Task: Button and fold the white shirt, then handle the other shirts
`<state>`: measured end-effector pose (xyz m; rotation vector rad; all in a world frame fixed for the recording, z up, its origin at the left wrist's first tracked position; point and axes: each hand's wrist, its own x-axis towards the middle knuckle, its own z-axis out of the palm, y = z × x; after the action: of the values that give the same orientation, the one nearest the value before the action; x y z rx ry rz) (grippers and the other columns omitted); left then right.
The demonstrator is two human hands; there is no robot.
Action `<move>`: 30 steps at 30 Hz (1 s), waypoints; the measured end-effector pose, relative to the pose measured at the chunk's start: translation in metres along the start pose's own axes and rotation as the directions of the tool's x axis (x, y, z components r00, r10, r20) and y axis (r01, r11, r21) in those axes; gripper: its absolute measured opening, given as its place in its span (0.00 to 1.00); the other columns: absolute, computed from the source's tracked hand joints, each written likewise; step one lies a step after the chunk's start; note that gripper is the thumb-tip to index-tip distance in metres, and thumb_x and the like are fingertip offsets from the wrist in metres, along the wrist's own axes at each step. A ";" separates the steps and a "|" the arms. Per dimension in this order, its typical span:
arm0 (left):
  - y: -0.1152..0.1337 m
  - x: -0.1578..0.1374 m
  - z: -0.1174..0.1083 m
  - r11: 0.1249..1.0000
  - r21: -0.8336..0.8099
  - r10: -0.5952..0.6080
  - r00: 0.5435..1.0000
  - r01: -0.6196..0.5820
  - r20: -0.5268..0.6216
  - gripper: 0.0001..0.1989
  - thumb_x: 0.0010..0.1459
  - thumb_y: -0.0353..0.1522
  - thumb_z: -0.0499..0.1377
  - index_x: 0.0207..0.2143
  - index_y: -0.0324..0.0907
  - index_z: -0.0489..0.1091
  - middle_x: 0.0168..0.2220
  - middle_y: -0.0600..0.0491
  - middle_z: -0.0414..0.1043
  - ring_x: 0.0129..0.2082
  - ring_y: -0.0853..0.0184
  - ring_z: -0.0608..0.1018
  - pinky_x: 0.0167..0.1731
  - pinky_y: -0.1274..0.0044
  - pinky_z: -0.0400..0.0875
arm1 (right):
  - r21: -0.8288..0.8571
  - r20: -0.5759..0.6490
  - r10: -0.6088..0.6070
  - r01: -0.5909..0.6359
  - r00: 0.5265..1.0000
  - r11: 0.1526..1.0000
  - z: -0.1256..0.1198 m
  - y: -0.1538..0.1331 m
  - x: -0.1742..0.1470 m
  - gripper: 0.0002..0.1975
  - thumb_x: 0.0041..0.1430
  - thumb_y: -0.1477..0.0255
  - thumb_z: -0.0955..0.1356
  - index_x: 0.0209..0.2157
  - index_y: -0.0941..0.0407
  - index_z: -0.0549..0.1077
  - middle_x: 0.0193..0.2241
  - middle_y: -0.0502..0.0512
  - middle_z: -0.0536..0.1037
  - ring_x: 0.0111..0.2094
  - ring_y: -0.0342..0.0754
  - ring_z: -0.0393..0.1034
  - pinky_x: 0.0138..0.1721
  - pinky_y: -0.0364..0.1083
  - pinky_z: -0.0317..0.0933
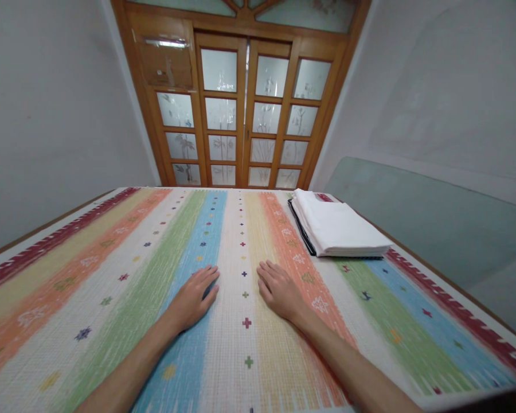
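Both hands lie palm down on a striped, patterned cloth (223,355) spread over a flat surface. My left hand (195,298) rests across the blue and white stripes, fingers stretched forward and thumb a little apart, holding nothing. On the yellow stripe lies my right hand (279,287), its fingers extended and also without anything in them. A stack of folded white cloth (339,223) sits beyond my right hand, off to the right. Under that stack a dark item (301,229) with a pale edge line shows at the left side; its kind is mostly hidden.
Wooden double doors (245,109) with frosted, plant-patterned panes stand past the far edge. Plain walls (47,115) rise on both sides. A pale green panel (434,218) runs along the right. Brown board (165,64) covers one door pane.
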<state>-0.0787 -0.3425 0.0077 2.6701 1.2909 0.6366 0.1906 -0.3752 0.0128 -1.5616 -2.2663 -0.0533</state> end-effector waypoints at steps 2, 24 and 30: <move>-0.001 -0.001 0.000 1.000 -0.005 -0.003 1.000 0.003 -0.016 0.22 0.64 0.40 0.46 0.55 0.39 0.65 0.58 0.46 0.65 0.60 0.59 0.63 0.60 0.62 0.58 | -0.004 -0.011 -0.005 0.005 1.000 1.000 0.000 0.000 -0.001 0.20 0.64 0.71 0.58 0.54 0.60 0.69 0.57 0.60 0.67 0.60 0.55 0.55 0.60 0.55 0.51; 0.002 -0.002 0.002 0.997 0.077 0.006 0.996 0.000 -0.084 0.19 0.63 0.38 0.49 0.54 0.42 0.67 0.56 0.48 0.67 0.59 0.58 0.65 0.56 0.59 0.64 | -0.005 -0.230 -0.096 0.097 0.968 0.995 0.003 0.001 -0.012 0.15 0.60 0.76 0.61 0.47 0.60 0.73 0.48 0.61 0.75 0.52 0.56 0.66 0.52 0.56 0.62; 0.002 -0.004 0.005 0.994 0.110 0.030 0.993 -0.017 -0.117 0.20 0.62 0.38 0.51 0.55 0.44 0.66 0.56 0.49 0.68 0.58 0.58 0.67 0.55 0.60 0.65 | 0.001 -0.294 -0.104 0.109 0.950 0.994 0.000 0.001 -0.013 0.14 0.59 0.77 0.61 0.44 0.60 0.74 0.46 0.61 0.76 0.49 0.55 0.69 0.49 0.55 0.64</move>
<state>-0.0776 -0.3465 0.0019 2.7762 1.3634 0.7597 0.1953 -0.3865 0.0079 -1.3216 -2.1063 -0.2770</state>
